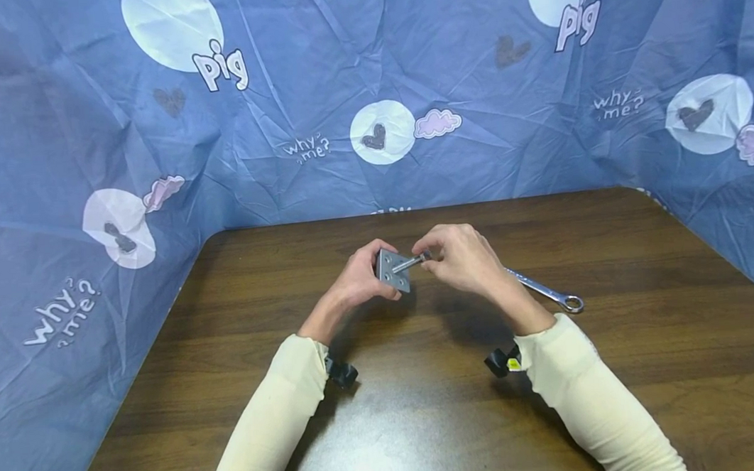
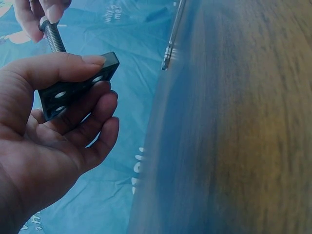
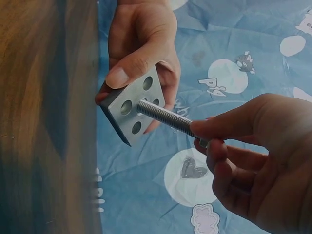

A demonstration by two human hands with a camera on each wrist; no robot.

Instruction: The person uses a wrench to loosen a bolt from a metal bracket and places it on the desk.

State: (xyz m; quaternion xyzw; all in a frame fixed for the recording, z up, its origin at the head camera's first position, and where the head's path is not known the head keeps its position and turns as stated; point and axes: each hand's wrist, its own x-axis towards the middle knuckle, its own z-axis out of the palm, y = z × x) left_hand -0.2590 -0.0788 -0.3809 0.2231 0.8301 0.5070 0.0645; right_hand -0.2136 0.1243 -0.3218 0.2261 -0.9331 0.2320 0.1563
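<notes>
A square metal plate [image 3: 117,108] with several round holes is held by its edges in my left hand [image 1: 358,278], thumb on one side and fingers on the other. My right hand [image 1: 464,259] pinches the head end of a long threaded bolt [image 3: 168,118]. The bolt's tip meets the plate near its middle, among the holes; how deep it sits I cannot tell. In the left wrist view the bolt [image 2: 53,36] stands out from the plate [image 2: 73,92] behind my thumb. Both hands are raised above the table.
On the wooden table [image 1: 265,412] a combination wrench [image 1: 546,292] lies to the right, its far end hidden behind my right hand. A blue printed cloth [image 1: 317,68] hangs behind the table and along its sides. Each wrist wears a black camera mount [image 1: 341,372].
</notes>
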